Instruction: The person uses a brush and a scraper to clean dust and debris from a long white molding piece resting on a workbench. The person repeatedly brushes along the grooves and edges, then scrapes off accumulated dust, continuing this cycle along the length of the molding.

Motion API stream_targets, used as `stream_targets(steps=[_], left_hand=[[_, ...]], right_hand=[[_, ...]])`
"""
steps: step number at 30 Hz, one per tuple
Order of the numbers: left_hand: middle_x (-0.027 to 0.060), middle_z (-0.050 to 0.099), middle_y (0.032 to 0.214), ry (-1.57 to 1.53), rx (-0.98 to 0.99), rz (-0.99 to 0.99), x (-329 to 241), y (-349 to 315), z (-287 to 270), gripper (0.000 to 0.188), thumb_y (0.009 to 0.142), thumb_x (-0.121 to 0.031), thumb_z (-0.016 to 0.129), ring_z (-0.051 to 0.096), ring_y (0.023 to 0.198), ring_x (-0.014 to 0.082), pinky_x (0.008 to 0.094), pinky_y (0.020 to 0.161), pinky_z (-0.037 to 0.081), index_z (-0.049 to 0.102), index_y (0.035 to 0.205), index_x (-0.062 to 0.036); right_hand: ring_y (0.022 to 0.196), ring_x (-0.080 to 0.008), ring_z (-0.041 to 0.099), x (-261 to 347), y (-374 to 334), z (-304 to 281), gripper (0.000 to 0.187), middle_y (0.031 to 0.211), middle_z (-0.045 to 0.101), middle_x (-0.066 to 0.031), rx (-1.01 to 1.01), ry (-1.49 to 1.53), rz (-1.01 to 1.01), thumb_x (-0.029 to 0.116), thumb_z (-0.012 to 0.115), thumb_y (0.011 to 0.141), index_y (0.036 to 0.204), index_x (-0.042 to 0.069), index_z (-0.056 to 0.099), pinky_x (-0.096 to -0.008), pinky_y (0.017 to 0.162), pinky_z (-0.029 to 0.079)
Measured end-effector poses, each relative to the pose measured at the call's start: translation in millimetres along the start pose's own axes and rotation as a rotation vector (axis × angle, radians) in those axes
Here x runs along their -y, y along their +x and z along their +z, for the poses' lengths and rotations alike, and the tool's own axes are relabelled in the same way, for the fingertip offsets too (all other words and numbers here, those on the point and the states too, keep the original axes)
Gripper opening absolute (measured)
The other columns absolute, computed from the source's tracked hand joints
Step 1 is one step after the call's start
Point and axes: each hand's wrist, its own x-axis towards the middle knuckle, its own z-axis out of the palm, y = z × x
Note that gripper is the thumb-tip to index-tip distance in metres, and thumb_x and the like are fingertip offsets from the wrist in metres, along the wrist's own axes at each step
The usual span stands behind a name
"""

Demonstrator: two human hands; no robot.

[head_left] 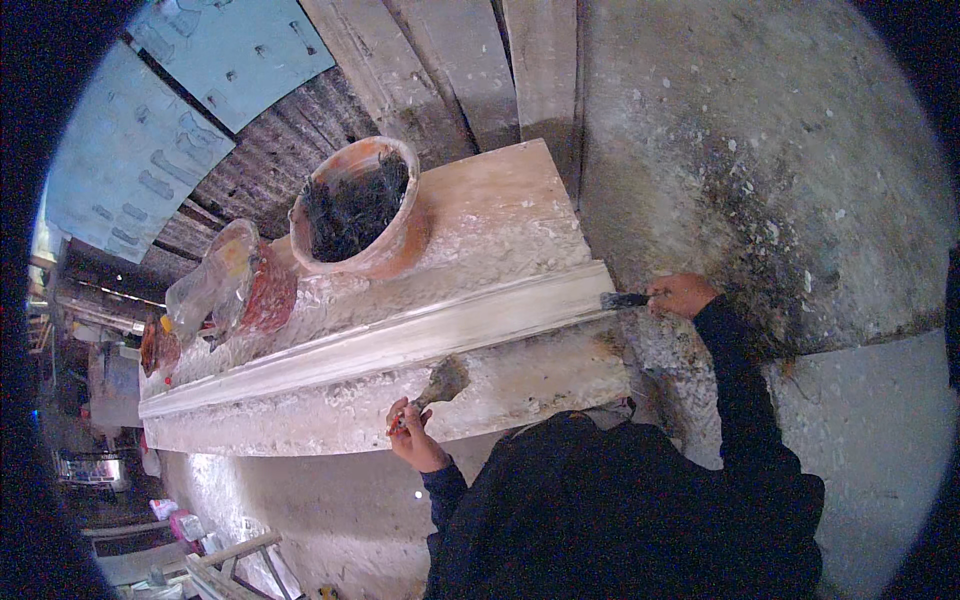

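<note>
A long white plaster-like moulding (420, 343) lies across a pale, crusted bench (520, 385), its right end close to my right hand (683, 296). In that hand is a narrow dark scraper (625, 300), its blade touching or just over the moulding's end. My left hand (412, 438) is closed around the handle of a broad, rounded putty knife (447, 378). Its blade is smeared grey-brown and points up and to the right, on the near side of the moulding. Whether that blade touches the bench, I cannot tell.
Behind the moulding stands an orange bucket (412, 235) holding dark stringy material. Left of it are a red container (270, 290) with clear plastic and a smaller reddish pot (158, 345). Wooden boards (440, 70) lean at the back. Wooden pieces (230, 560) lie lower left.
</note>
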Motion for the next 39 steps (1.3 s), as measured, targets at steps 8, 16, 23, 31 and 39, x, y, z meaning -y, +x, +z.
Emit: stream_targets(steps=[8,16,23,31,39], left_hand=[[0.0107,0.054,0.095,0.016,-0.015,-0.031,-1,-10,-6,0.029,0.082,-0.021,0.055,0.057,0.076,0.0154,0.0249,0.058,0.05,0.051,0.099,0.0022],[0.0092,0.055,0.09,-0.021,-0.07,-0.025,0,-14,-13,0.029,0.081,-0.021,0.057,0.057,0.073,0.0149,0.0241,0.056,0.049,0.052,0.098,0.0022],[0.0077,0.055,0.085,0.004,-0.03,0.006,0,-17,-16,0.03,0.08,-0.023,0.059,0.056,0.07,0.0133,0.0241,0.056,0.049,0.053,0.097,0.0014],[0.0083,0.055,0.086,-0.029,-0.072,-0.049,-6,-26,-17,0.029,0.08,-0.022,0.058,0.056,0.072,0.0137,0.0239,0.057,0.049,0.053,0.097,0.0012],[0.0085,0.056,0.089,-0.029,-0.069,-0.005,-5,-26,-17,0.028,0.08,-0.022,0.058,0.056,0.076,0.0146,0.0244,0.059,0.049,0.053,0.097,0.0007]], right_hand=[[0.08,-0.0291,0.058,21,20,38,0.038,0.085,0.062,-0.011,-0.093,0.007,-0.048,0.047,0.055,0.07,0.089,0.015,0.061,-0.038,0.071,0.046],[0.077,-0.027,0.059,-4,23,33,0.031,0.082,0.062,-0.0101,-0.104,0.051,-0.191,0.04,0.057,0.073,0.091,0.014,0.061,-0.0357,0.07,0.045],[0.077,-0.0295,0.058,22,38,40,0.033,0.083,0.061,-0.0121,-0.015,0.051,-0.131,0.04,0.055,0.074,0.09,0.012,0.06,-0.0378,0.071,0.045],[0.08,-0.0282,0.059,37,43,45,0.033,0.084,0.061,-0.0129,-0.026,0.089,-0.171,0.038,0.057,0.074,0.091,0.011,0.06,-0.0381,0.07,0.045],[0.079,-0.0288,0.058,55,52,37,0.032,0.083,0.06,-0.0123,0.1,-0.011,-0.196,0.039,0.056,0.074,0.089,0.011,0.06,-0.0379,0.07,0.045]])
